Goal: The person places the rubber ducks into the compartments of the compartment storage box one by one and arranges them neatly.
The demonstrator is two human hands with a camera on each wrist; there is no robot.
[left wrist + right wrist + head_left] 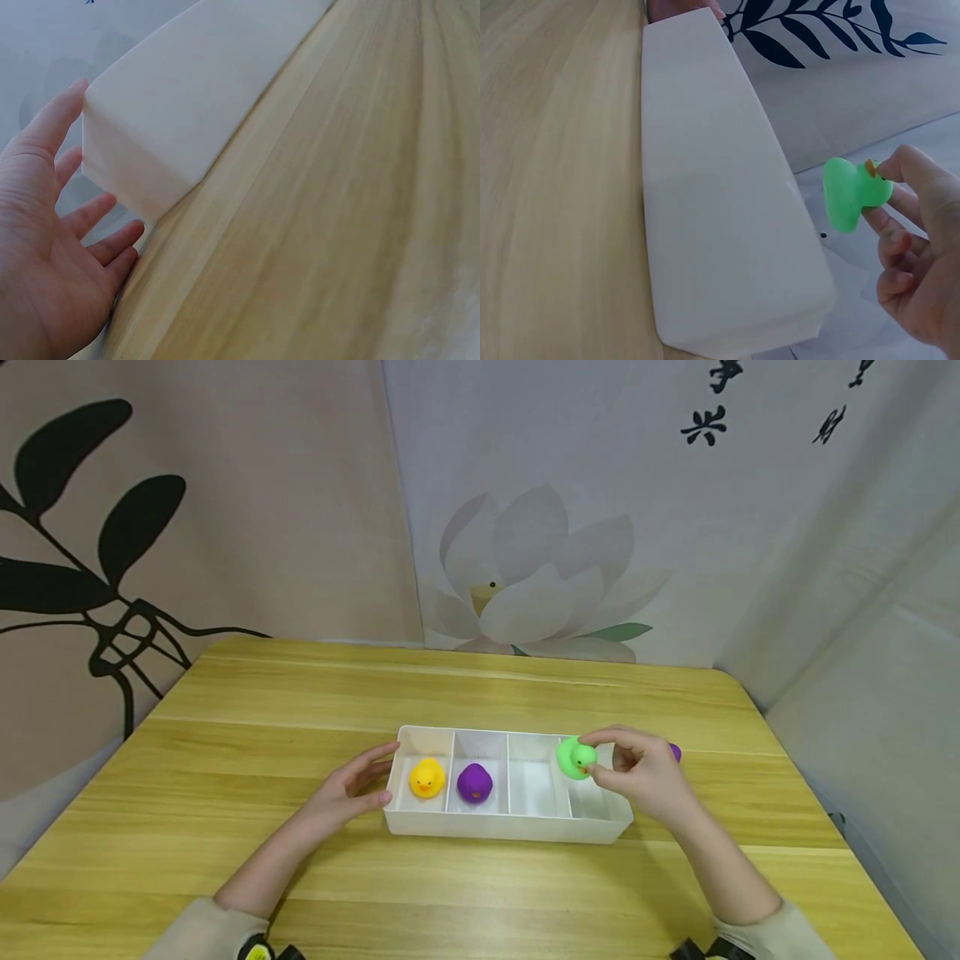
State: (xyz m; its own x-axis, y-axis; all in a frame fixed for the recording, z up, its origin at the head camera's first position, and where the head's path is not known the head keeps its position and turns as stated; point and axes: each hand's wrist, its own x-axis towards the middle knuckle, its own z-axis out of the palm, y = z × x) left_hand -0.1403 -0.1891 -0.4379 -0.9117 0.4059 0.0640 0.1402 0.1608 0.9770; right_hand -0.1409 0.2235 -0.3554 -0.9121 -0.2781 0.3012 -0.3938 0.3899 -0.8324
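A green toy duck (576, 758) is pinched by its head between the thumb and fingers of my right hand (643, 772). In the right wrist view the green duck (849, 192) hangs above the rim of a white tray (498, 827) split into compartments. Seen from the head, the duck overlaps the divider between the third and the rightmost compartments. A yellow duck (427, 777) sits in the leftmost compartment and a purple duck (475, 783) in the one beside it. My left hand (358, 787), fingers loosely extended, rests at the tray's left end; its thumb (60, 112) touches the corner.
Partly hidden behind my right hand, a small purple object (676, 752) lies on the wooden table (300, 693). Fabric printed with a lotus flower (547, 568) and dark leaves (71, 452) hangs behind the table's far edge.
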